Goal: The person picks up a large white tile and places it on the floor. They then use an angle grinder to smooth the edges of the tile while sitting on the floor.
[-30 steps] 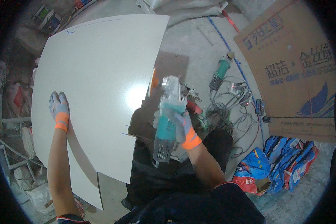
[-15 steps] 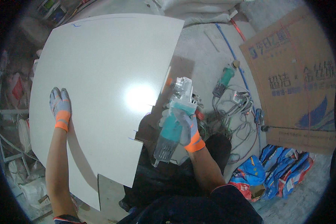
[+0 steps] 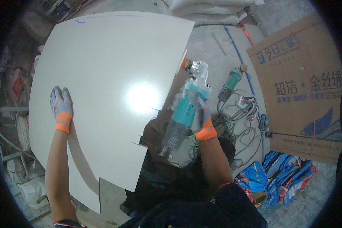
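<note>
Grinder (image 3: 186, 110) clamped in right hand (image 3: 201, 114) beside panel (image 3: 110, 76); left hand (image 3: 61, 106) flat, fingers apart.

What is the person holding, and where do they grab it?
The right hand grips a teal angle grinder around its body. The left hand lies flat on the white panel.

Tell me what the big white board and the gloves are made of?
The big white board looks like a glazed tile or a coated panel: it is smooth and glossy, with a bright spot of light mirrored on it. Which one, the look leaves open. The gloves on the left hand and right hand look like knitted grey fabric with orange cuffs.
</note>
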`<state>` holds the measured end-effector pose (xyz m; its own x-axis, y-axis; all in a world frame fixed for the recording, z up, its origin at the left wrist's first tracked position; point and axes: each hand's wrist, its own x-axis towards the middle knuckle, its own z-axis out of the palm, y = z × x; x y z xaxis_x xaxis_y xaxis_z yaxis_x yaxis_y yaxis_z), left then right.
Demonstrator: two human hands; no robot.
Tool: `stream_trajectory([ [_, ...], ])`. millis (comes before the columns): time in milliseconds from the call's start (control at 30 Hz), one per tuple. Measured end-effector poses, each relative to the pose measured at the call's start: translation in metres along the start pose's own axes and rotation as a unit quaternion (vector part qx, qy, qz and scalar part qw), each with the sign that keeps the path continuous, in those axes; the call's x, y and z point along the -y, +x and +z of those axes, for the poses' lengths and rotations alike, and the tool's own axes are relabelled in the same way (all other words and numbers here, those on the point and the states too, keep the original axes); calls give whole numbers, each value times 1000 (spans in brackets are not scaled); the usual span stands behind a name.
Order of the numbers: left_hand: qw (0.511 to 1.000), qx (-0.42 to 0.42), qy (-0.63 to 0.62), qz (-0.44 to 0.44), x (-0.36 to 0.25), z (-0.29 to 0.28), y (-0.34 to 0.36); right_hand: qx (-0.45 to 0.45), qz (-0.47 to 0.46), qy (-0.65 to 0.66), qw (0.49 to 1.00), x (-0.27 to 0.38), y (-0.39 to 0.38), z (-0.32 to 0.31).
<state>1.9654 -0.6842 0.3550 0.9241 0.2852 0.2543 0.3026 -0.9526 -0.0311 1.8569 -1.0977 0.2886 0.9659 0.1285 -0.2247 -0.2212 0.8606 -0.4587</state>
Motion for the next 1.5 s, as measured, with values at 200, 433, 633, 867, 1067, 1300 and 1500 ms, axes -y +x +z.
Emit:
stream_trajectory([
  [200, 1000, 20, 12, 1, 0, -2, 6, -11, 30, 60, 998, 8, 13, -2],
  [433, 1000, -17, 14, 12, 1, 3, 2, -10, 19, -15, 1000, -27, -34, 9],
  [633, 1000, 11, -9, 0, -4, -5, 2, 88, 49, 136, 986, -30, -26, 0],
  [867, 1000, 21, 8, -8, -8, -8, 1, 59, 63, 114, 990, -42, -36, -8],
  [1067, 1000, 12, 20, -6, -6, -6, 1, 47, 61, 86, 993, -46, -36, -10],
  [1300, 999, 19, 24, -16, -8, -8, 2, 49, 71, 138, 987, -48, -44, 0],
  [1500, 999, 14, 37, -12, -8, -6, 2, 59, 57, 111, 990, -44, -40, 5],
])
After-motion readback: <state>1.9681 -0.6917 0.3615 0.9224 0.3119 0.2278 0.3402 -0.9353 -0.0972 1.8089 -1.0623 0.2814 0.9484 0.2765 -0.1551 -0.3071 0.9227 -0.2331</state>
